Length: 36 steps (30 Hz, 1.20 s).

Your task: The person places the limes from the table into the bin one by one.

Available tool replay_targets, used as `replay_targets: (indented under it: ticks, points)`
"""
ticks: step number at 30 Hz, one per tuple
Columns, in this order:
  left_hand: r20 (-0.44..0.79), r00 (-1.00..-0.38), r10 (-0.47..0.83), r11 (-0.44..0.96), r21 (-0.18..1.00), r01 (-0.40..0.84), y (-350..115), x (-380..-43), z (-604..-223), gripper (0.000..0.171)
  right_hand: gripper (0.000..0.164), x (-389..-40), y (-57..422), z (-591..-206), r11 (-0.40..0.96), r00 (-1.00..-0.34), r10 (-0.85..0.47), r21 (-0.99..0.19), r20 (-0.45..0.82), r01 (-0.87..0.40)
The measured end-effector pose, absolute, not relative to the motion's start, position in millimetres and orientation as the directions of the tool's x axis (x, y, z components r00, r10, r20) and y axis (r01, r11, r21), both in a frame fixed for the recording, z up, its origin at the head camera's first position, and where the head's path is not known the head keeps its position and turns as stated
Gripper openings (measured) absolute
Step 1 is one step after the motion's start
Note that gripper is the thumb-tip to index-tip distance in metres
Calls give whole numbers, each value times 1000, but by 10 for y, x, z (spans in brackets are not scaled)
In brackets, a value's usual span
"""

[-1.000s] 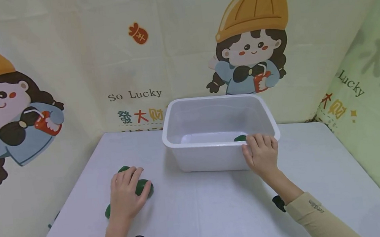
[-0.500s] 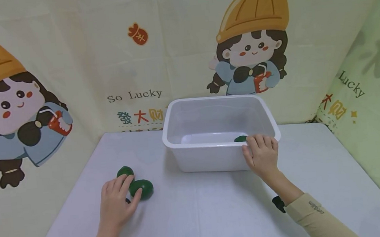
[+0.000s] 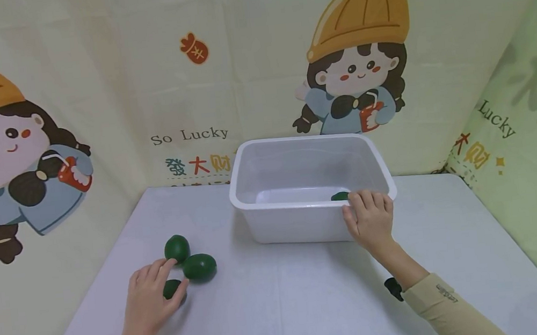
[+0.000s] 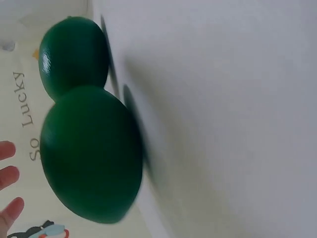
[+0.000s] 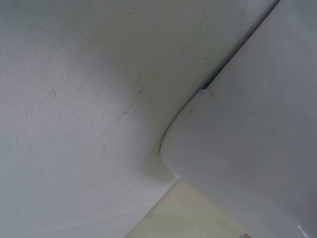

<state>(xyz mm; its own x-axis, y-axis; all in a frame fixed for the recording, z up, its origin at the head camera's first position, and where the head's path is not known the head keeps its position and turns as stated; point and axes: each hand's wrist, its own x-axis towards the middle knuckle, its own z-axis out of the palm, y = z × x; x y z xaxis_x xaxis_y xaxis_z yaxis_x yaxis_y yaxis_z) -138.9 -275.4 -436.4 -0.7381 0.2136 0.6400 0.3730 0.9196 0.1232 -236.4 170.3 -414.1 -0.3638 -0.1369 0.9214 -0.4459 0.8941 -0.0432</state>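
My left hand (image 3: 147,296) hovers around a dark green lime (image 3: 171,288) at the left of the table, its fingers loosely spread and partly covering it. Just beyond lie two more smooth limes, the far lime (image 3: 177,248) and the right-hand lime (image 3: 200,267), close together. The left wrist view has a large lime (image 4: 91,153) with a pointed tip, the fingertips (image 4: 10,176) apart from it at the left edge. My right hand (image 3: 370,218) grips the near rim of a white plastic bin (image 3: 293,223), fingers curled over it. Inside shows part of another lime (image 3: 340,196).
The bin stands at the back of a white-covered table (image 3: 262,308). Behind it hangs a pale printed cloth (image 3: 260,82) with cartoon figures, and more cloth closes both sides. Dark straps (image 3: 393,289) sit at the wrists.
My left hand has drawn back toward the near left, uncovering the two farther limes and coming over the nearest one. The right hand and the bin have stayed put.
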Motion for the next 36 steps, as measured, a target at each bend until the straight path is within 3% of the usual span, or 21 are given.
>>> replay_targets:
  ticks: [6,15,26,36]
  points:
    - [561,-806,188,939,138,314,-2822,-1321,-4403,51,38,-2382,1719,-4146,894,-352,-138,-37,926,-447]
    - [396,-906,151,966,135,220,-2854,-1258,-4411,60,36,-2421,1721,-4147,887,-323,-135,-31,937,-461]
    - [204,-968,147,979,108,172,-2904,-1245,-4364,69,37,-2411,1728,-4151,884,-323,-132,-36,937,-465]
    - [79,-986,147,984,86,154,-2967,-1298,-4400,75,35,-2406,1723,-4149,884,-308,-130,-31,942,-467]
